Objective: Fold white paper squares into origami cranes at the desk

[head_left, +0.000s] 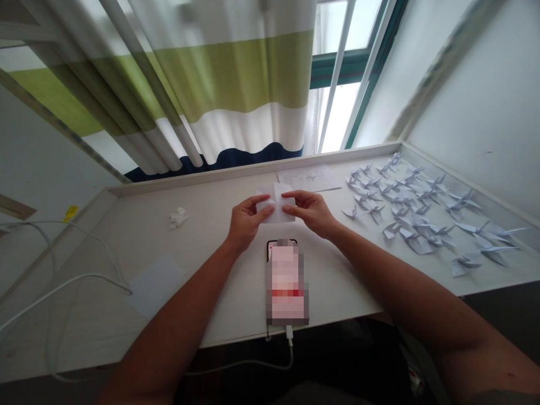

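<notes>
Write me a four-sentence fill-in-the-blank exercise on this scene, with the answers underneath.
1. The left hand and the right hand hold a creased white sheet made of ____.
2. The folded white paper birds lie on the person's ____ side of the pale, flat tabletop.
3. The black-edged rectangular phone connects to a slim cable coloured ____.
4. The broad middle band across the white-and-navy fabric curtain is ____.

Missing words: paper; right; white; green.

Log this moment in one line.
left hand, right hand: pinching creased paper | phone: on table | paper figures: at right
</notes>
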Demonstrator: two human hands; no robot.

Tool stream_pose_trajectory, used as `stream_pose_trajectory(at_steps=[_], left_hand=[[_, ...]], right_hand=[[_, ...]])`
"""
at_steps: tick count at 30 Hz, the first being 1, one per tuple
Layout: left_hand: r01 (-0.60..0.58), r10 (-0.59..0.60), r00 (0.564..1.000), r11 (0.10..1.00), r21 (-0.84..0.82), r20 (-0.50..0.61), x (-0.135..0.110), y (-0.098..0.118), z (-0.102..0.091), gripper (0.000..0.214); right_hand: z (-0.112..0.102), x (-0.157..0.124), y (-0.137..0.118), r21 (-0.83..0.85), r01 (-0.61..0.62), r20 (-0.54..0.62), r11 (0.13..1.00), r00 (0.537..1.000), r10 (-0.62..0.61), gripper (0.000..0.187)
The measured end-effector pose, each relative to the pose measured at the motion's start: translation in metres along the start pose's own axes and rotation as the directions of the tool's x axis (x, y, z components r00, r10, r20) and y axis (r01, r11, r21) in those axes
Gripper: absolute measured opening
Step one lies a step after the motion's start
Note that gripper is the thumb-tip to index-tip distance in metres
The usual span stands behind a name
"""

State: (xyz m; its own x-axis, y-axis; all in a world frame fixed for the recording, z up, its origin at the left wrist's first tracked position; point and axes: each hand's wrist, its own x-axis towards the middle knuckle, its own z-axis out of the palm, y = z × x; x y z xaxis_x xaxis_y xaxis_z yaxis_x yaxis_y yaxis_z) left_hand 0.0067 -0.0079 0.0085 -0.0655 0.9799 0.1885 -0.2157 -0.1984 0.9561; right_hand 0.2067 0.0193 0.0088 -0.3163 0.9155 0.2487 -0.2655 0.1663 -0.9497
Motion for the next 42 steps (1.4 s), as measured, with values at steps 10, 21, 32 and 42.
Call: stream_pose_trajectory(at_steps=[10,21,32,42], left_hand=[[0.033,-0.034,0.998,0.999,0.025,0.047,-0.002,0.003,0.003,0.040],[0.030,-0.030,0.999,1.000,-0.005,0.015,-0.002,-0.002,0.006,0.041],[0.011,-0.011,0.999,1.000,-0.003,0.039,-0.003,-0.006,0.011,0.036],[-0.149,0.146,0.989,0.908,0.392,0.039,-0.001,-0.012,0.000,0.023]], right_hand=[[-0.002,0.001,0.010,-0.011,-0.004,0.011,1.000,1.000,0.005,0.031],[-0.007,0.001,0.016,-0.464,0.220,-0.072,0.858,0.956,-0.285,0.017],[-0.004,-0.002,0.011,-0.593,0.453,0.094,0.665,0.860,-0.501,0.006],[0.000,-0.003,0.009,-0.546,0.433,0.118,0.717,0.887,-0.446,0.012]])
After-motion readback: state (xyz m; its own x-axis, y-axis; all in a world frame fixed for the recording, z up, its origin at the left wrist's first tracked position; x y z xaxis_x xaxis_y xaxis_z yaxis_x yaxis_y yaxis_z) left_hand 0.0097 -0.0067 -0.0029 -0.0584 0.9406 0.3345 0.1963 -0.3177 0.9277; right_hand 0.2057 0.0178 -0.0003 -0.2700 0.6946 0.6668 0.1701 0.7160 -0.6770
